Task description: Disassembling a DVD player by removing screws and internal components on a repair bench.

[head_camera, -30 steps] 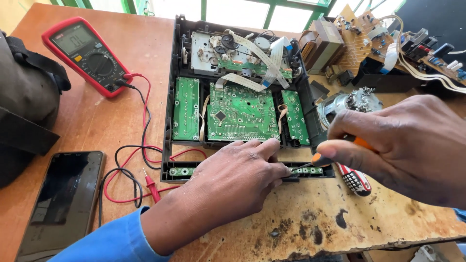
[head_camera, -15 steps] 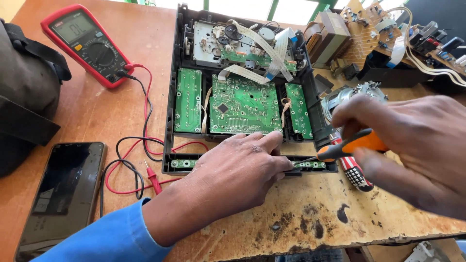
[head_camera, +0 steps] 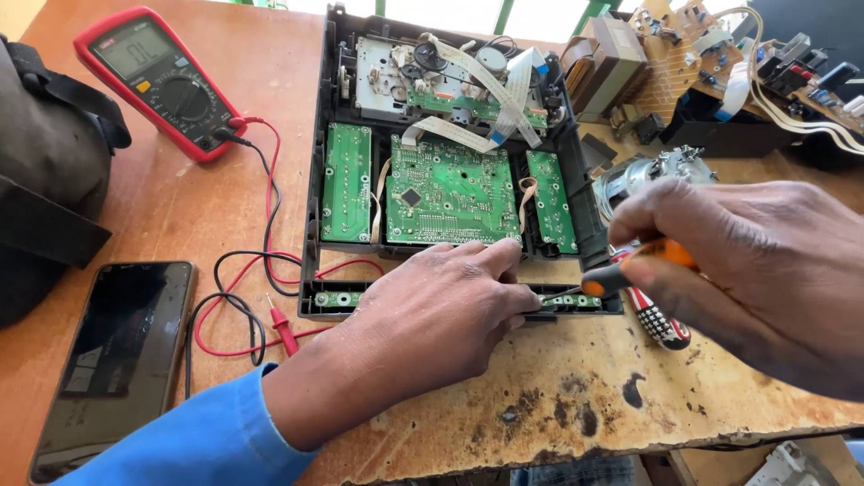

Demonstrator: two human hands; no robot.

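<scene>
**Open Chassis on Bench: Screwdriver Set at Front Strip**

Worn wooden bench (head_camera: pixel 576 405), scorched and stained along its near edge, carries all items. Listed from left to right:

1. Dark bag (head_camera: pixel 45 180) at the far left edge.
2. Black phone (head_camera: pixel 112 355), screen up, in front of the bag.
3. Red multimeter (head_camera: pixel 157 81) at the rear, with red and black leads (head_camera: pixel 270 279) looping down to the chassis front corner.
4. Open black chassis (head_camera: pixel 317 180) at centre, holding three green boards (head_camera: pixel 445 193) side by side, with a disc mechanism and flat ribbon cables behind them.
5. Loose circuit boards and a transformer (head_camera: pixel 630 58) at the rear right, well apart from the work.

**Change since the earlier views.** Left hand has stayed flat on the chassis front edge. Right hand has moved slightly outward and now sits lower right, with the screwdriver shaft angled more steeply toward the front strip. The tip remains at the same spot, so the work appears to continue on one fixing point.

**Grip state.**
- Left hand (head_camera: pixel 432 315): open, palm down, fingers extended. It grasps nothing and presses on the narrow front strip (head_camera: pixel 337 299), steadying the chassis.
- Right hand (head_camera: pixel 756 270): clenched around the orange screwdriver (head_camera: pixel 630 270), thumb and fingers wrapped on the handle. The tip meets the strip just beside the left fingertips.

A second, striped handle (head_camera: pixel 661 324) lies on the bench under the right hand.
</scene>
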